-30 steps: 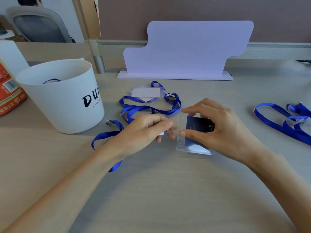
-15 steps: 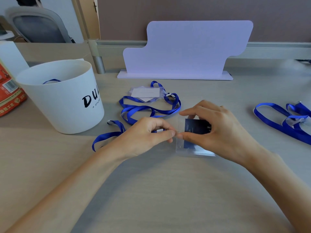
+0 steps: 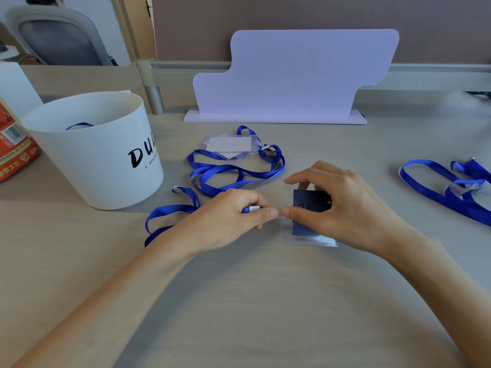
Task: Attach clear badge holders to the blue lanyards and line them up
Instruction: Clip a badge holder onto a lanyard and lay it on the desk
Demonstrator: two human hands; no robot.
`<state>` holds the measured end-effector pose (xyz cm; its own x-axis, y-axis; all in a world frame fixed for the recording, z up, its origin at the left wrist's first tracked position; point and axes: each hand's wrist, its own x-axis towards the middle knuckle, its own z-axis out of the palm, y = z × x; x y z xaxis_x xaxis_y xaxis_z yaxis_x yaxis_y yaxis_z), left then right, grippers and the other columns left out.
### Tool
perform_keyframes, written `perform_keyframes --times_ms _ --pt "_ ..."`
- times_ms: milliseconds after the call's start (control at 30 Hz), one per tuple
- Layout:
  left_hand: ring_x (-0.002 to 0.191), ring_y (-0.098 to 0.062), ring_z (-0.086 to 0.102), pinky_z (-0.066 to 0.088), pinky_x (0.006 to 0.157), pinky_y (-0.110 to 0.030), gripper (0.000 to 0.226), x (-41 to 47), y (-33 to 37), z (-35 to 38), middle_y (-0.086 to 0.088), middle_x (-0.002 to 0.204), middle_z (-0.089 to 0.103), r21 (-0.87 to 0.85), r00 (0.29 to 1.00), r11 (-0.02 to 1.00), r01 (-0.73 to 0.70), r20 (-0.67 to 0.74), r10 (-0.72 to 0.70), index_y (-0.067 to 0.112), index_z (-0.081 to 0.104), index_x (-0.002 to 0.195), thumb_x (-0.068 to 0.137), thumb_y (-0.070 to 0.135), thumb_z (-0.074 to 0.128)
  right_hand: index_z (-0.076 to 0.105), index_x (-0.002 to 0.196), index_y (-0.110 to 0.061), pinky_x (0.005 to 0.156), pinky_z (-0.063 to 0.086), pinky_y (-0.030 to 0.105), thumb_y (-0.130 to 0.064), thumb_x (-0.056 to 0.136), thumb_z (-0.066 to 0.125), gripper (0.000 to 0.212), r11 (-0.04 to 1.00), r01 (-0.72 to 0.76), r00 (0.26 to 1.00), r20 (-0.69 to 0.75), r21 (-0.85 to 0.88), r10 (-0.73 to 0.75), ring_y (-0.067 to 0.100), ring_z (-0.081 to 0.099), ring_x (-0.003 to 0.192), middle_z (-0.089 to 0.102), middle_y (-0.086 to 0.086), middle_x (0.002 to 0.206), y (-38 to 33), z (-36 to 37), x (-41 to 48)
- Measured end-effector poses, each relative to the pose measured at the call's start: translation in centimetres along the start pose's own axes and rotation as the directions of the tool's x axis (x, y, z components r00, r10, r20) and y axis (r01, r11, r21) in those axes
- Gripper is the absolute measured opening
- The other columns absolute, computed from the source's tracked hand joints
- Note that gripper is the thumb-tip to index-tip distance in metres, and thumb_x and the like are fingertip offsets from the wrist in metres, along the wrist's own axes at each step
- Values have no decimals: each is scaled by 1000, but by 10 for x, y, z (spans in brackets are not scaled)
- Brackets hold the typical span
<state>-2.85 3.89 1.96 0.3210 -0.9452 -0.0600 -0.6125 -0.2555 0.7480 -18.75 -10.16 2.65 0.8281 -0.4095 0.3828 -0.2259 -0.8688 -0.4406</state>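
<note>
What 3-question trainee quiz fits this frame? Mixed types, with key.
1. True or false: the right hand grips the clear badge holder, which has a dark blue card inside.
2. The left hand pinches: A) the end of the blue lanyard B) a pen C) scissors.
3. Short answer: on which side of the hands does the white bucket stand?

Key: 1 true; 2 A; 3 the left.
</note>
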Motion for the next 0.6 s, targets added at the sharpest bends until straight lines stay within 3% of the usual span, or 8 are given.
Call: perform_keyframes --times_ms 267,333,433,533,600 --pt "52 -13 31 28 54 -27 19 -1 2 -1 3 61 41 -103 998 993 -60 -16 58 25 65 84 90 42 58 65 111 -33 79 51 37 -61 71 63 50 1000 -13 1000 -25 20 14 6 58 75 54 -20 90 0 0 -1" --pt "50 -11 32 29 53 -27 16 -1 2 -2 6 58 42 -104 998 992 -67 -25 65 27 66 87 90 40 59 62 118 -36 75 50 29 -60 72 64 52 1000 -18 999 -26 17 18 3 56 77 54 -19 97 1 -1 -1" --pt "58 -21 42 38 59 -36 14 0 1 -1 -11 75 58 -93 996 992 -83 -25 81 30 67 88 89 42 59 54 130 -37 76 39 13 -50 79 69 55 999 29 999 -20 24 -28 -2 51 92 50 -15 115 1 0 -1" --pt "63 -18 46 39 63 -36 12 0 0 0 -12 88 63 -95 996 992 -81 -33 78 33 67 87 89 42 60 64 118 -32 91 43 28 -39 82 64 37 992 123 992 -11 -2 -123 9 50 111 49 -8 124 -2 3 -3" --pt "64 -18 47 40 63 -32 10 1 0 1 -9 88 64 -84 996 993 -82 -37 79 34 66 87 89 41 60 68 105 -30 91 46 41 -41 84 61 25 989 147 989 5 -32 -147 13 50 114 50 -6 126 -2 5 -4"
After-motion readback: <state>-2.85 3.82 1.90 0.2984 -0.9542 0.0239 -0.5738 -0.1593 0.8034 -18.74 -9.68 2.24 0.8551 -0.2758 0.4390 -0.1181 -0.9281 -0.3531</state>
